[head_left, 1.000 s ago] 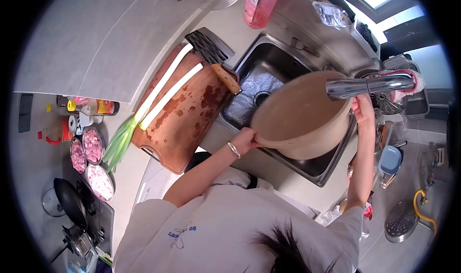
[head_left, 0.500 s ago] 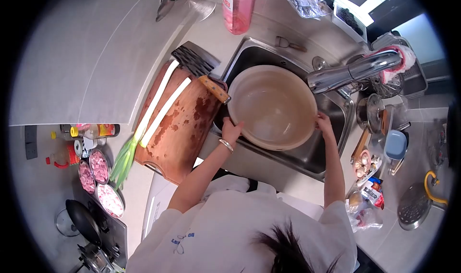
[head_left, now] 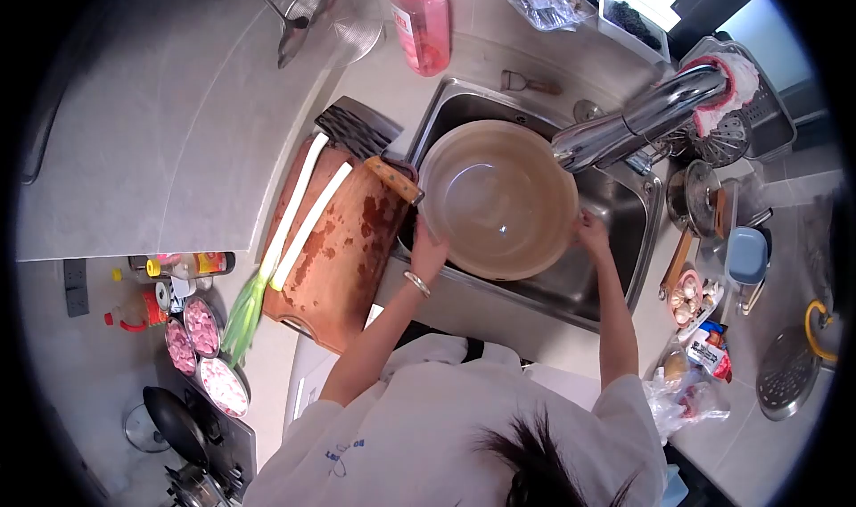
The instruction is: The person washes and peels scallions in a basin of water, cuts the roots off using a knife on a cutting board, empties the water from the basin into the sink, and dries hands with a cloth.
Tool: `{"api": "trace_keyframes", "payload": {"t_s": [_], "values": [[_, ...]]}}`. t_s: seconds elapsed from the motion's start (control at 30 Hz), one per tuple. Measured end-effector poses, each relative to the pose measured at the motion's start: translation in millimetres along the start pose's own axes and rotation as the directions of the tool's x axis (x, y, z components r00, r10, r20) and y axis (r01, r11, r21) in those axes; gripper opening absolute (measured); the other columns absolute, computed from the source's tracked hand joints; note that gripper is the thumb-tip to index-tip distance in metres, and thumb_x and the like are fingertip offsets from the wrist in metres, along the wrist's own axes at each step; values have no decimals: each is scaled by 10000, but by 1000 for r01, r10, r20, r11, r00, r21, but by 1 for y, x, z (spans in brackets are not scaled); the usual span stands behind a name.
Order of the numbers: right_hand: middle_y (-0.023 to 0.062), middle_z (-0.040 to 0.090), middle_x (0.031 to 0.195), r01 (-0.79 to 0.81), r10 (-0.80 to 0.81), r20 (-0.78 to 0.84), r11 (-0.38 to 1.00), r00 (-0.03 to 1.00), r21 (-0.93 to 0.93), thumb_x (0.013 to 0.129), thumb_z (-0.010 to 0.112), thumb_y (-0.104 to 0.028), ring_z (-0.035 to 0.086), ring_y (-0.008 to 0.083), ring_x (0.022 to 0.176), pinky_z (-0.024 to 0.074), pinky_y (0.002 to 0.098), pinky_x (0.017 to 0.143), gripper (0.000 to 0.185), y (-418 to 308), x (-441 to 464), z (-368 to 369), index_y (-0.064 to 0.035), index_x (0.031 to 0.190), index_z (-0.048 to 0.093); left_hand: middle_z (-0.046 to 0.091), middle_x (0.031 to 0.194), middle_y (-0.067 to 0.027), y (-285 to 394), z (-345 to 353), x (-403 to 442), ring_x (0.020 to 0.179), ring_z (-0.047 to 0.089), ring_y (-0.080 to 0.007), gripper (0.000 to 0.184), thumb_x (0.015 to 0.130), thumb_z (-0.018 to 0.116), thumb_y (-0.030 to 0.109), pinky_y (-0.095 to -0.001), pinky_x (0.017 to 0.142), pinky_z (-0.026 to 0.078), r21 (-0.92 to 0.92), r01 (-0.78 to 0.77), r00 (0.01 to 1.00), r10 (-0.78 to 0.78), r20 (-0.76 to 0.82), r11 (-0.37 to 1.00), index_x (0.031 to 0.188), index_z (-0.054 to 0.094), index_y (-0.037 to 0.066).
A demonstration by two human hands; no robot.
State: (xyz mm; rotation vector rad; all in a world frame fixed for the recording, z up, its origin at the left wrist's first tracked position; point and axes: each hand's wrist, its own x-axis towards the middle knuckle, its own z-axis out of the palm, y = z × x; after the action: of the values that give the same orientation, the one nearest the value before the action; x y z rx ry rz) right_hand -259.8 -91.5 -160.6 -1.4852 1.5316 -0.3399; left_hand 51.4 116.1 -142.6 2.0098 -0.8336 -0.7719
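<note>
A large beige basin (head_left: 499, 199) sits level in the steel sink (head_left: 611, 204), over its left part. My left hand (head_left: 429, 254), with a bracelet at the wrist, grips the basin's lower left side. On the lower right side, my right hand (head_left: 591, 234) holds the rim, its fingers partly hidden behind the wall. The chrome faucet (head_left: 615, 128) reaches over the basin's upper right edge. Left of the sink, two leeks (head_left: 299, 213) lie on a wet wooden cutting board (head_left: 343, 248), with a cleaver (head_left: 374, 155) across the board's top.
A pink bottle (head_left: 422, 27) stands behind the sink. At the left are three bowls of cut meat (head_left: 223, 386), several bottles and a wok (head_left: 176, 425). Garlic (head_left: 686, 297), a blue container (head_left: 746, 257) and a glass lid (head_left: 694, 195) are on the right.
The basin has gone from tilted under the faucet to level in the sink, moving left with both hands still on it. The camera view has shifted too.
</note>
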Motion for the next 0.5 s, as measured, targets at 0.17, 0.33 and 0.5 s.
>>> {"api": "trace_keyframes", "payload": {"t_s": [0.17, 0.33, 0.5], "values": [[109, 609, 984, 297, -321, 52, 918, 946, 263, 857, 555, -167, 599, 212, 871, 461, 350, 813, 210, -102, -56, -50, -25, 994, 625, 454, 1288, -205, 115, -31, -32, 1191, 452, -279, 599, 813, 626, 227, -342, 955, 373, -87, -254, 929, 268, 254, 963, 1302, 379, -15], [98, 579, 999, 194, -644, -53, 150, 763, 969, 863, 542, -129, 555, 211, 927, 421, 359, 864, 112, -113, -106, -47, -35, 863, 602, 485, 1252, -198, 177, -27, -18, 1189, 456, -293, 466, 804, 633, 217, -366, 953, 377, -463, -237, 760, 460, 459, 854, 1209, 493, 34], [97, 597, 1101, 612, -638, -110, 766, 762, -196, 843, 605, -203, 573, 154, 979, 457, 345, 846, 276, -91, -90, 4, -7, 1037, 596, 463, 1253, -208, 125, 8, -20, 1214, 392, -383, 382, 770, 644, 171, -446, 1014, 308, 284, -634, 763, 522, 381, 720, 1121, 564, 43]]}}
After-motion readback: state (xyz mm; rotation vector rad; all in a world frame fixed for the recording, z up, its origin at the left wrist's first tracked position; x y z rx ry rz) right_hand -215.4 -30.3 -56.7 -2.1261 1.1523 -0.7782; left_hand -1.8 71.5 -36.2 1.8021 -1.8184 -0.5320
